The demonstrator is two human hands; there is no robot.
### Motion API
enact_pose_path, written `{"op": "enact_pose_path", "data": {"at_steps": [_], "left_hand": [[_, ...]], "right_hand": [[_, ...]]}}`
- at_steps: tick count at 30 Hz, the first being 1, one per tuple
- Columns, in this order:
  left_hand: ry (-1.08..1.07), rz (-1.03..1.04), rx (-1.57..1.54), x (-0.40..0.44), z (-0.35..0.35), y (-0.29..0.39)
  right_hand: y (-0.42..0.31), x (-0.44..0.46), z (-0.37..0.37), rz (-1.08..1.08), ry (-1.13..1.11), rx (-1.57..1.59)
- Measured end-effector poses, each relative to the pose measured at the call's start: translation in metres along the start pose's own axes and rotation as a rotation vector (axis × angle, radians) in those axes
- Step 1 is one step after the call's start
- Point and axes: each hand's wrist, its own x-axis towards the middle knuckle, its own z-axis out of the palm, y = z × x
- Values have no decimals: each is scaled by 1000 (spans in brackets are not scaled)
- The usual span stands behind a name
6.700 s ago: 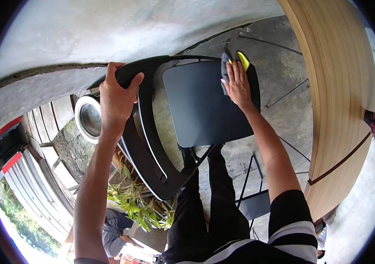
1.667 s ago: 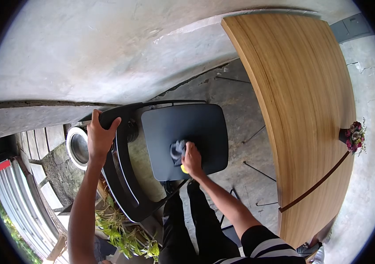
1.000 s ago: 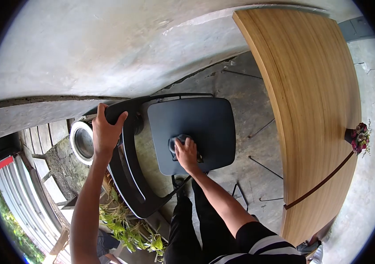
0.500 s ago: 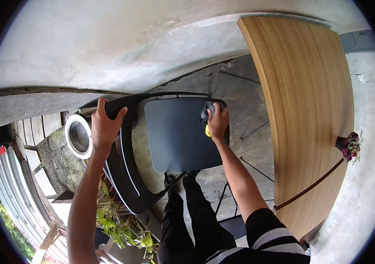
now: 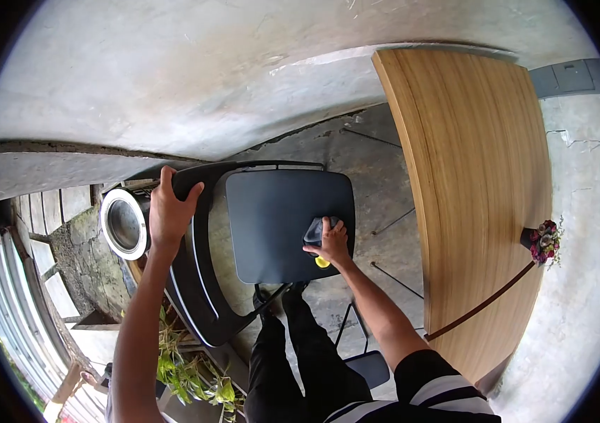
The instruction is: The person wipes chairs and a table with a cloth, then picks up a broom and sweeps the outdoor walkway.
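A black chair (image 5: 275,218) with a flat, dark seat and a curved backrest stands in front of me. My left hand (image 5: 169,215) is closed around the upper end of the backrest (image 5: 205,271). On the seat, close to its near right corner, my right hand (image 5: 335,245) presses a bunched dark grey cloth (image 5: 315,231). A yellow patch (image 5: 322,261) shows just under that hand; whether it belongs to the cloth I cannot tell.
A wooden table (image 5: 476,176) stands to the right, bearing a small flower pot (image 5: 543,241). Left of the chair are a round, white-rimmed object (image 5: 125,224) and a leafy plant (image 5: 194,366). Another dark seat (image 5: 369,369) is near my legs. A concrete wall (image 5: 194,77) rises beyond.
My right hand has moved with the cloth from the seat's far right corner toward its near right side. My left hand keeps its hold on the backrest. The view has shifted slightly.
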Motion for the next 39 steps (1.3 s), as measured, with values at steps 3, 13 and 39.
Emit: {"op": "enact_pose_path", "data": {"at_steps": [3,13,39], "left_hand": [[1,9,-1,3,-2,-1],[-6,39,-28,1,1,-8],[-34,5,-74,7,1,-4]], "right_hand": [[4,5,-7,-34,-60,37],[-88,-11,51,460,343,64],[-149,36,63,-608,143,324]]}}
